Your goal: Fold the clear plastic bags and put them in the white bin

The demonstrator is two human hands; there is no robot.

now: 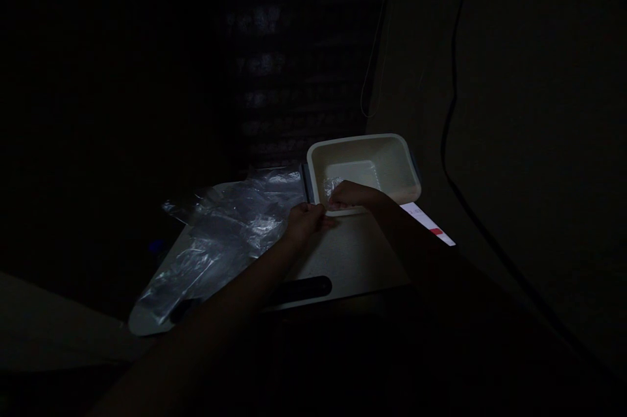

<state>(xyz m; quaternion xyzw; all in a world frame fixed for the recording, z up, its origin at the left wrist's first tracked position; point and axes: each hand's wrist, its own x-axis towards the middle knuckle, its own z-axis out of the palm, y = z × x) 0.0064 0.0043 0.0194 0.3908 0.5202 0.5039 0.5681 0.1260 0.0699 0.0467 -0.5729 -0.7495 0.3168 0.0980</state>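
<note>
1. The right hand (345, 195) was clenched inside the near left part of the bin (396, 172); in the dim light it seemed to grasp the clear, crinkled film (333, 187) at its fingers. The film's long axis could not be told.
2. The left hand (304, 221) was at the bin's near left corner, fingers partly bent; whether it gripped anything could not be told.
3. The bin, pale, smooth and round-cornered, opened upward around the right hand, its long axis running left to right.
4. Left of the left hand, glossy, wrinkled clear bags (235, 224) spread over the pale, flat table (357, 257).
5. Right of the right hand, a lit screen (424, 222) slanted down rightward.
</note>
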